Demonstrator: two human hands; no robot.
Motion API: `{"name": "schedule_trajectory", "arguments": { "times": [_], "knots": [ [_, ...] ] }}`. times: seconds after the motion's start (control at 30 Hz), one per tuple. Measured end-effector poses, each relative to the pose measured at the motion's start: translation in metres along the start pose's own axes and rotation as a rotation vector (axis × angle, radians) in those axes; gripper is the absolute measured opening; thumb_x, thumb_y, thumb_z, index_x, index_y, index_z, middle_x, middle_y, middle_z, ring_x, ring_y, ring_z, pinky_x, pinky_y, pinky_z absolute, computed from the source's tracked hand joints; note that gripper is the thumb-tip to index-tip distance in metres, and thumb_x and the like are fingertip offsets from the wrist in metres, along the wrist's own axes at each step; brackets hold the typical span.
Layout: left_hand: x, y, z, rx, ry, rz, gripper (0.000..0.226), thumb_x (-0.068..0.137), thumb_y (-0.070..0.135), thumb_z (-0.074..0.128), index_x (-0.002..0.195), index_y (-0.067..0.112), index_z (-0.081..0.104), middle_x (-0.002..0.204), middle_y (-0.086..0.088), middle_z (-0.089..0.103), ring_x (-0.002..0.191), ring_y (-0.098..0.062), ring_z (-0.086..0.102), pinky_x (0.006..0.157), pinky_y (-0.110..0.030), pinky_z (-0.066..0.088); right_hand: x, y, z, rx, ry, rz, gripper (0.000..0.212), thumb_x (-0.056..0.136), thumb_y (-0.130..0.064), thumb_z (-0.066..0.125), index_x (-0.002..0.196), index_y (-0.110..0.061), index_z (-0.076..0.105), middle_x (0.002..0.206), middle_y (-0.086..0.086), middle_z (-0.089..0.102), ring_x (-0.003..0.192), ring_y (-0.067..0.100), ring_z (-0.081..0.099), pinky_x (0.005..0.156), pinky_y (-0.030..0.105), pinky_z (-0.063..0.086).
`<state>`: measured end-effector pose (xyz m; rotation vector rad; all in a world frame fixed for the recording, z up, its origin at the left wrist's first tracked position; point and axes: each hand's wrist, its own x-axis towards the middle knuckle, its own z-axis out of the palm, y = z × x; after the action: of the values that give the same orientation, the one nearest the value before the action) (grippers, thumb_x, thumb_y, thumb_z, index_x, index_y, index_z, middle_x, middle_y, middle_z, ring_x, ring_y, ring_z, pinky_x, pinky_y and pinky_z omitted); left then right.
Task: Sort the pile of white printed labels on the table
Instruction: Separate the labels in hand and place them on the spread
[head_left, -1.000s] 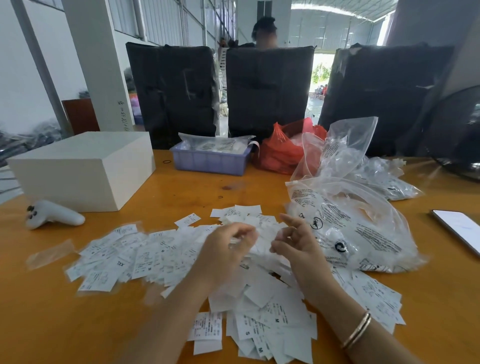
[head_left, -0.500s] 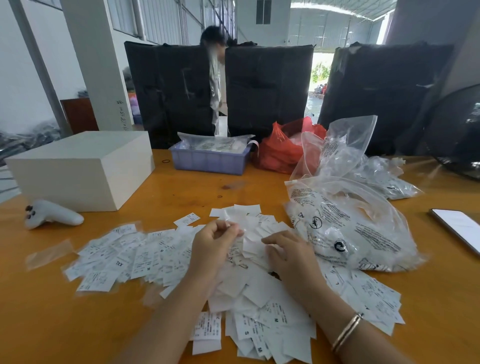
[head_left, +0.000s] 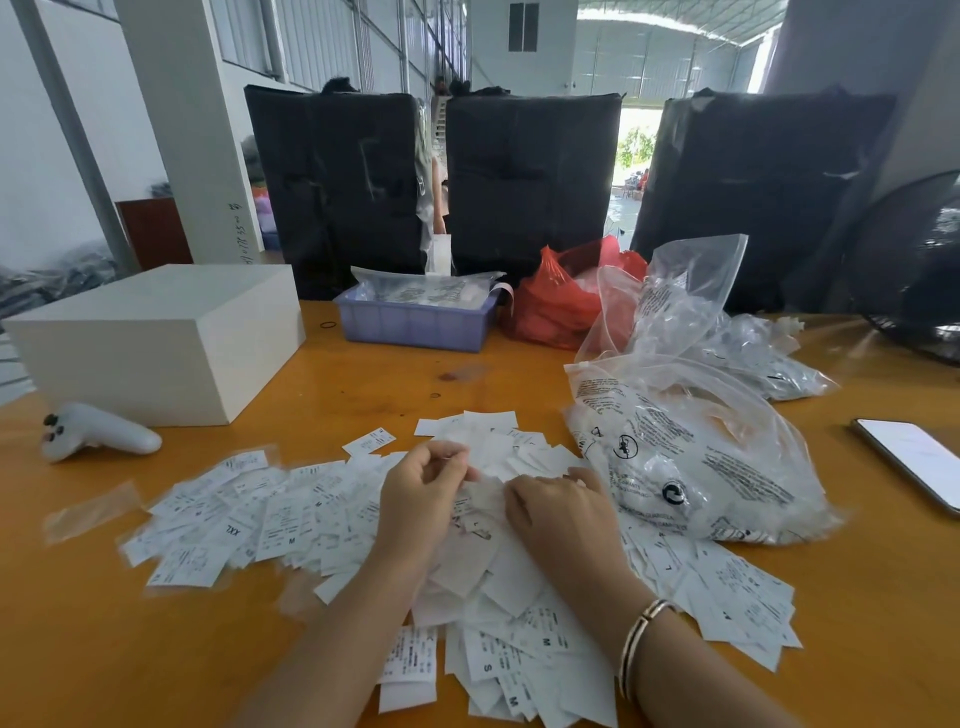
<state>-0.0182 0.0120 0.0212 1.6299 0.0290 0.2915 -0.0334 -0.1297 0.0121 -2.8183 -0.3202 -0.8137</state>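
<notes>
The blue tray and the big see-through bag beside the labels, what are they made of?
Blue tray: looks like moulded plastic, matt, with ribbed walls. See-through bag: thin glossy plastic film, judging by its crinkles, shine and black printing.

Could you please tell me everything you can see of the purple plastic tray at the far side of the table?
The purple tray is a shallow rectangular bin of lilac plastic with ribbed side walls. It stands upright on the orange table, near its far edge, between the white box and the red plastic bag. Clear plastic packets with dark print fill it and rise above its rim. Neither hand touches it.
</notes>
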Motion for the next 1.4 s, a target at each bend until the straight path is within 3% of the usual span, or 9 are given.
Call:
{"name": "schedule_trajectory", "arguments": {
  "times": [0.1, 0.17, 0.23, 0.33, 0.43, 0.67, 1.0, 1.13, 1.4],
  "knots": [
    [-0.001, 0.0, 0.0, 0.022, -0.017, 0.012, 0.013, 0.093, 0.017, 0.059, 0.091, 0.028, 0.067, 0.074, 0.014, 0.072, 0.073, 0.0, 0.066, 0.068, -0.019, 0.05, -0.001, 0.002, -0.002, 0.104, 0.015, 0.044, 0.026, 0.094, -0.028, 0.05, 0.078, -0.018, 0.068, 0.074, -0.004, 0.07, 0.071, 0.016, 0.062, 0.097, 0.034, 0.035],
    [-0.001, 0.001, 0.0, 0.027, -0.021, 0.02, 0.014, 0.093, 0.018, 0.06, 0.089, 0.029, 0.068, 0.075, 0.015, 0.072, 0.073, 0.0, 0.066, 0.067, -0.018, 0.052, -0.001, 0.001, -0.005, 0.309, 0.056, 0.104, 0.019, 0.092, -0.027, 0.056, 0.08, -0.02, 0.069, 0.077, -0.008, 0.068, 0.074, 0.009, 0.056, 0.083, 0.026, 0.036],
    [-0.001, 0.002, 0.0, 0.01, -0.017, 0.013, 0.012, 0.092, 0.021, 0.061, 0.086, 0.029, 0.068, 0.075, 0.015, 0.072, 0.072, 0.0, 0.066, 0.068, -0.019, 0.051, 0.0, 0.002, -0.008, 0.62, 0.053, 0.275, 0.018, 0.092, -0.025, 0.057, 0.076, -0.02, 0.064, 0.071, -0.009, 0.063, 0.065, 0.003, 0.051, 0.067, 0.016, 0.038],
    [-0.002, 0.002, 0.0, -0.011, -0.01, -0.008, 0.015, 0.09, 0.03, 0.062, 0.078, 0.026, 0.069, 0.076, 0.007, 0.071, 0.071, -0.01, 0.059, 0.067, -0.024, 0.048, -0.001, 0.005, -0.016, 1.176, 0.063, 0.626, 0.021, 0.095, -0.022, 0.051, 0.077, -0.017, 0.059, 0.063, 0.003, 0.057, 0.053, 0.011, 0.051, 0.049, 0.02, 0.04],
    [-0.002, 0.003, 0.002, -0.016, -0.035, -0.012, 0.015, 0.09, 0.031, 0.062, 0.078, 0.024, 0.069, 0.083, -0.003, 0.07, 0.074, -0.014, 0.059, 0.07, -0.025, 0.048, -0.003, 0.008, -0.021, 1.438, 0.034, 0.744, 0.018, 0.097, -0.015, 0.046, 0.082, -0.016, 0.056, 0.066, 0.002, 0.065, 0.044, 0.012, 0.053, 0.043, 0.02, 0.043],
    [-0.002, 0.003, 0.005, -0.178, -0.091, -0.07, 0.006, 0.086, 0.013, 0.069, 0.089, 0.019, 0.068, 0.078, 0.009, 0.073, 0.074, -0.005, 0.069, 0.063, -0.014, 0.053, -0.005, 0.01, -0.021, 1.502, 0.068, 0.649, 0.019, 0.09, 0.0, 0.055, 0.101, -0.015, 0.058, 0.076, 0.001, 0.068, 0.052, 0.009, 0.051, 0.049, 0.018, 0.041],
    [-0.008, -0.001, 0.004, 0.276, -0.25, 0.297, 0.02, 0.084, 0.021, 0.072, 0.089, 0.038, 0.061, 0.068, 0.014, 0.062, 0.062, 0.003, 0.056, 0.058, -0.01, 0.046, -0.005, 0.013, -0.022, 1.657, 0.207, 0.656, 0.011, 0.084, -0.009, 0.064, 0.088, -0.019, 0.067, 0.083, -0.001, 0.072, 0.084, 0.02, 0.069, 0.074, 0.026, 0.053],
    [-0.011, -0.001, 0.005, 0.311, -0.252, 0.355, 0.01, 0.087, 0.024, 0.068, 0.095, 0.029, 0.067, 0.064, 0.013, 0.057, 0.057, 0.002, 0.051, 0.055, -0.01, 0.042, -0.005, 0.014, -0.019, 1.682, 0.168, 0.657, 0.009, 0.082, -0.009, 0.065, 0.086, -0.017, 0.068, 0.093, 0.006, 0.073, 0.096, 0.024, 0.066, 0.08, 0.029, 0.048],
    [-0.01, 0.002, 0.007, 0.283, -0.183, 0.387, 0.014, 0.089, 0.026, 0.065, 0.098, 0.019, 0.074, 0.085, 0.013, 0.072, 0.078, 0.003, 0.065, 0.066, -0.01, 0.048, -0.005, 0.009, -0.018, 1.578, 0.123, 0.696, 0.024, 0.056, -0.048, 0.074, 0.067, -0.027, 0.074, 0.078, 0.0, 0.073, 0.068, 0.008, 0.065, 0.063, 0.02, 0.051]
  ]
}}
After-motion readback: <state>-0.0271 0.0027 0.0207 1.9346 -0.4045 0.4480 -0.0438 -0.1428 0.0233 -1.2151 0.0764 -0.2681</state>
